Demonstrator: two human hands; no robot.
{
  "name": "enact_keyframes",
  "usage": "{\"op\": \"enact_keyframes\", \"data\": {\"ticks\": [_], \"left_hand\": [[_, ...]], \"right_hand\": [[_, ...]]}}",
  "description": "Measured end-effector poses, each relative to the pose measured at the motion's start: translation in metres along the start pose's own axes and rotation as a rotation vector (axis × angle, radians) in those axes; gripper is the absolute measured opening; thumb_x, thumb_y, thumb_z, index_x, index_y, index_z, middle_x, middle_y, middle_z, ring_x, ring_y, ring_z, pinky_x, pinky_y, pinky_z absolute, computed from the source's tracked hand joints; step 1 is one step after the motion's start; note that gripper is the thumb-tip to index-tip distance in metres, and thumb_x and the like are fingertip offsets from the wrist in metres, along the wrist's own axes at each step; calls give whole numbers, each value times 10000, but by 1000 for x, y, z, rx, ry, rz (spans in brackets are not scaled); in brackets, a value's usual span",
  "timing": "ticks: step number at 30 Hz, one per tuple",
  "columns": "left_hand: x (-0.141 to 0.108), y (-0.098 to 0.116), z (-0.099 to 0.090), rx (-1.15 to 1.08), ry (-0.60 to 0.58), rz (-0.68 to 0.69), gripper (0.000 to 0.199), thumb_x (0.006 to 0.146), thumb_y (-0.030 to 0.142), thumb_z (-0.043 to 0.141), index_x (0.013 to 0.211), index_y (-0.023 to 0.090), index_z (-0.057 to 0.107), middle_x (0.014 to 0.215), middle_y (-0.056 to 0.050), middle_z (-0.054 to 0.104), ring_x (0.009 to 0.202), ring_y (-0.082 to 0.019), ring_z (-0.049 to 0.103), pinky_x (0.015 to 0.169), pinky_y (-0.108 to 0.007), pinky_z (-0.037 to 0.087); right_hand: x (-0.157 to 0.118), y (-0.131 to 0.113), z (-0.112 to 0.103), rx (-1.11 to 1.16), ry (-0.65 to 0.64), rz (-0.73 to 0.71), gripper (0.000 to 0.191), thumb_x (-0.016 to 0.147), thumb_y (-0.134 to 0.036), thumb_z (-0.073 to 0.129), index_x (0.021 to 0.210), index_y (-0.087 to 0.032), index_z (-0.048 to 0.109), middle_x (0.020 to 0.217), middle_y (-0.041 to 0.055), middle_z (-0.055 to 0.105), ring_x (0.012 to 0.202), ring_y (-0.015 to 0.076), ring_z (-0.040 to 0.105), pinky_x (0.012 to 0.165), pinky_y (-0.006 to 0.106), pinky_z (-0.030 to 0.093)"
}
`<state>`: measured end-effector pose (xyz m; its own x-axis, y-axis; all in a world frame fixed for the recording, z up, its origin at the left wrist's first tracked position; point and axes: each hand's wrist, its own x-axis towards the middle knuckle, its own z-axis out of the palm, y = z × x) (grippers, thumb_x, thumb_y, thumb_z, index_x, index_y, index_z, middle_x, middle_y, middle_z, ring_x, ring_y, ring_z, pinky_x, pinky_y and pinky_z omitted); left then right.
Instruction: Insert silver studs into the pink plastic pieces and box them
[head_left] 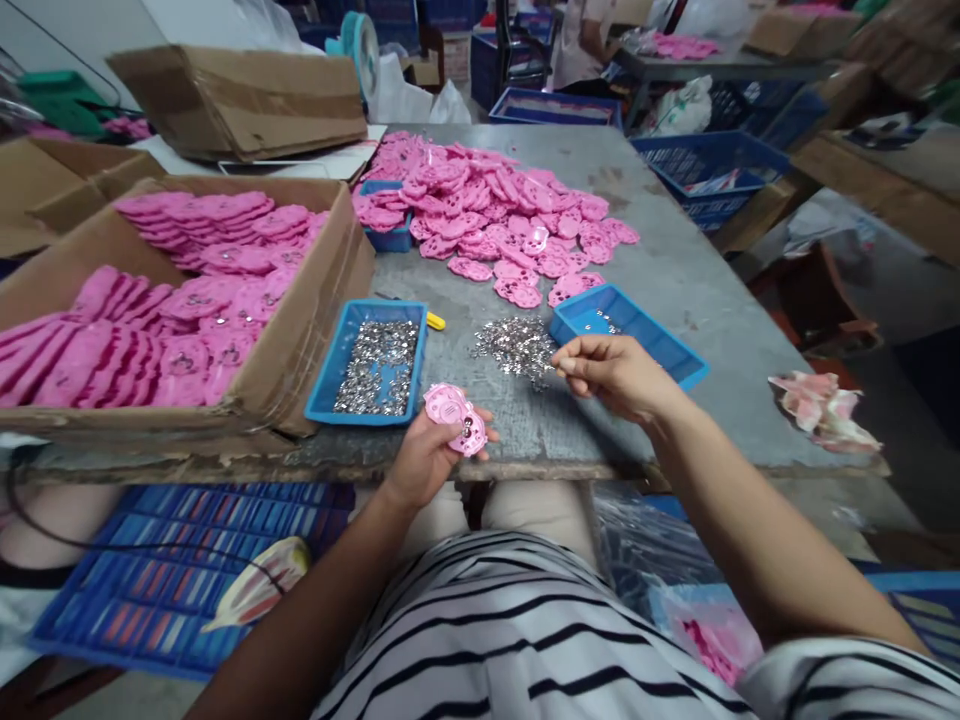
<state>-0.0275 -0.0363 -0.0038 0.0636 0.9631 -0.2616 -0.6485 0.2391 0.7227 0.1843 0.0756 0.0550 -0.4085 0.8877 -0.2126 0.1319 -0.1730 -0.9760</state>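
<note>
My left hand grips a pink plastic piece with a scalloped outline, thumb on top, just over the table's front edge. Dark and shiny spots show on its lower right. Over the right side of a heap of small metal parts is my right hand, its thumb and fingertips pinched together; whatever lies between them is too small to name. A blue tray with a few metal bits stands just behind that hand. Another blue tray, full of small metal parts, sits left of the held piece.
A large pile of pink pieces covers the table's far middle. At left, a cardboard box holds stacked pink pieces. A yellow-handled tool lies by the left tray. Crumpled paper rests at the right corner. A person sits farther back.
</note>
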Motion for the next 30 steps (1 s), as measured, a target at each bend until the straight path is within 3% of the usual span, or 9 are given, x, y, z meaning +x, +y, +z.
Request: {"op": "enact_keyframes", "data": {"ticks": [4,8,14,21,25,30], "left_hand": [[2,-6,15,72,170,72,434,605,187,701,981,170,485,760,-10,676,596,-168,663,451,-221,471],[3,-8,31,148,244,148,402,586,183,685,938,171,493,724,19,649,553,-128,634,438,-194,445],[6,-9,42,247,339,215,349,587,161,675,881,183,488,680,41,628,505,-100,602,416,-175,419],[8,-17,38,384,387,269,315,616,141,660,871,191,482,689,42,621,514,-96,595,430,-180,423],[7,-19,35,442,382,316,295,618,128,665,842,190,482,703,34,618,515,-94,587,473,-202,455],[7,-17,34,500,362,277,320,620,114,666,874,191,486,696,41,604,512,-101,584,537,-240,493]], "right_hand": [[-8,11,35,113,-131,57,272,549,-346,836,684,-158,693,629,2,625,454,63,464,414,218,342],[-7,19,48,98,-187,52,222,577,-318,806,692,-157,706,624,-1,624,465,63,457,428,220,347],[-9,21,55,-60,-204,-10,186,648,-329,728,703,-159,677,577,-6,619,489,75,462,467,225,368],[-10,22,61,-104,-176,-35,196,654,-283,689,774,-183,570,595,-34,584,481,83,490,463,219,393],[-12,19,60,-290,-180,-130,103,695,-238,613,711,-194,522,563,-34,558,480,90,470,484,225,382],[-14,8,55,-599,-246,-277,32,734,-191,572,713,-187,547,584,-29,571,542,102,489,543,223,355]]}}
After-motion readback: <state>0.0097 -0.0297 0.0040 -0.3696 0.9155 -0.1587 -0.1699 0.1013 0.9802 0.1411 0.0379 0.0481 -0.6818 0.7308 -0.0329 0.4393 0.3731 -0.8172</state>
